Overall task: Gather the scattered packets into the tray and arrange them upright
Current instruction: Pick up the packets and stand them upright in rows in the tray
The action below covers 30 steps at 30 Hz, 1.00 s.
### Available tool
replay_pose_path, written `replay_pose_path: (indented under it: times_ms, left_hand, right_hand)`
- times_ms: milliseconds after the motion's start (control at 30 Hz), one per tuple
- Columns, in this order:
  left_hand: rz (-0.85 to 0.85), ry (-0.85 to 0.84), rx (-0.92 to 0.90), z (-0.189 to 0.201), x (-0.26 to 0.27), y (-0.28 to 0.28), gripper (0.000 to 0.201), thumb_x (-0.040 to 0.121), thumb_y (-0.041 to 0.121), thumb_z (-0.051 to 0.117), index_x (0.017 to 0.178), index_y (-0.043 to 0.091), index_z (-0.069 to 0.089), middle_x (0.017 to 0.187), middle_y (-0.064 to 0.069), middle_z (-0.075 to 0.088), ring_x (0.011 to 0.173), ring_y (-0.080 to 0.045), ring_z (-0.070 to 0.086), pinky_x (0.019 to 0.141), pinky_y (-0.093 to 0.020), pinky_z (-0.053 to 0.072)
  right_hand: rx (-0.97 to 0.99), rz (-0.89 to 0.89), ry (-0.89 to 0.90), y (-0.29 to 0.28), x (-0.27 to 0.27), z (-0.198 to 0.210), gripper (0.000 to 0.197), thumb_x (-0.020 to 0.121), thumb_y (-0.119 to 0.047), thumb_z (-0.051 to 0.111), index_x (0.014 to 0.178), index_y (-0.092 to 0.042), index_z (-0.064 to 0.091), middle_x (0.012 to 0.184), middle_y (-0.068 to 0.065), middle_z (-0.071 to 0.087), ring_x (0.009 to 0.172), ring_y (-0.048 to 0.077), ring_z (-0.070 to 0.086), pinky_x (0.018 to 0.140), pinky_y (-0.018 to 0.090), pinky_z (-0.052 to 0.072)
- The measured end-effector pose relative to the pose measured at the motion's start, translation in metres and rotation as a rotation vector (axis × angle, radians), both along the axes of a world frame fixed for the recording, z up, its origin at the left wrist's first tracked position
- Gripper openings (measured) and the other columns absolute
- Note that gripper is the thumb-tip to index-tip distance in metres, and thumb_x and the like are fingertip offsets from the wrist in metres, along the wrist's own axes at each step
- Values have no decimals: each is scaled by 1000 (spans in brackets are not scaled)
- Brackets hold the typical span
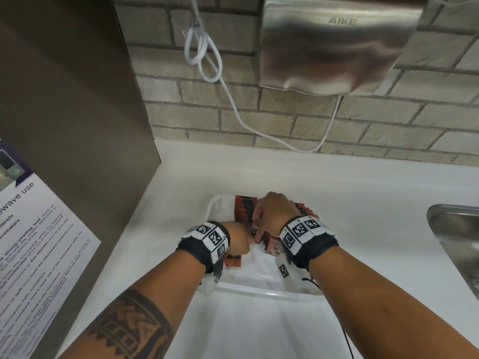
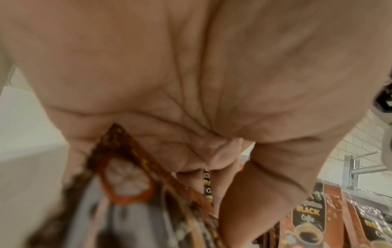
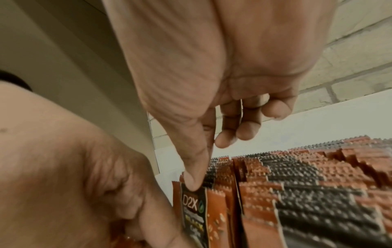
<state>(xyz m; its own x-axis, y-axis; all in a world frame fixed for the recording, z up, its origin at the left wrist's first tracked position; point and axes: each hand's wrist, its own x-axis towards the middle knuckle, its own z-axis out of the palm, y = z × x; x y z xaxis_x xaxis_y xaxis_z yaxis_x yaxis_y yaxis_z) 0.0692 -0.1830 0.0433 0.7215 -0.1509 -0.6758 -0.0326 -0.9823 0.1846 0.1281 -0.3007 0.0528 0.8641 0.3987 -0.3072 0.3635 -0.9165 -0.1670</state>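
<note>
Both hands work inside the tray (image 1: 259, 291) at the worktop's (image 1: 363, 203) centre. The right hand (image 1: 274, 211) pinches the top edge of one packet (image 3: 194, 209) between thumb and forefinger, its other fingers (image 3: 246, 132) loosely curled clear of the upright row (image 1: 245, 208) that fills the tray's 12 o'clock end. The left hand (image 1: 237, 238), at 9 o'clock of the right, grips a small bundle (image 2: 118, 193); how many packets it holds is too blurred to count. To do the step well, the person should press the row back, slot each packet in vertically against it, and keep the face labels aligned.
</note>
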Motion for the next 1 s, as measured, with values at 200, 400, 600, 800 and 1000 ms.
replay_pose_path:
  times_ms: [200, 400, 600, 800, 1000]
  left_hand:
    - [-27, 9, -38, 5, -2, 3, 51, 99, 13, 43, 149, 22, 48, 151, -6, 47, 133, -25, 48, 110, -34, 42]
    - [101, -53, -215, 24, -4, 21, 44, 94, 13, 52, 133, 30, 63, 131, 3, 63, 110, -18, 64, 93, -30, 55]
    - [413, -251, -694, 40, -3, 44, 37, 89, 7, 70, 121, 24, 63, 90, 6, 71, 78, -11, 66, 62, -21, 52]
    - [555, -312, -960, 29, -12, 44, 41, 82, 6, 80, 117, 22, 64, 88, -2, 74, 79, -16, 70, 74, -34, 57]
    - [547, -311, -910, 22, -17, 44, 47, 74, 5, 86, 116, 11, 65, 93, -10, 78, 90, -26, 74, 91, -40, 57]
  right_hand:
    - [54, -5, -12, -4, -3, 15, 15, 85, -24, 63, 90, -18, 75, 99, -1, 67, 95, 21, 62, 87, 39, 55]
    - [230, -44, 49, -19, -14, 38, 11, 88, -31, 67, 87, -23, 75, 91, -8, 68, 90, 14, 63, 82, 30, 53]
    - [314, -32, 294, -26, -30, 48, 20, 92, -40, 63, 81, -27, 73, 77, -9, 72, 76, 8, 67, 68, 23, 48]
    - [550, -152, 288, -28, -22, 52, 5, 89, -19, 71, 90, -18, 75, 81, 4, 76, 75, 12, 69, 78, 25, 53]
    - [518, -82, 147, -27, -18, 62, 14, 94, -16, 60, 89, -23, 71, 84, -11, 67, 81, 6, 61, 67, 20, 44]
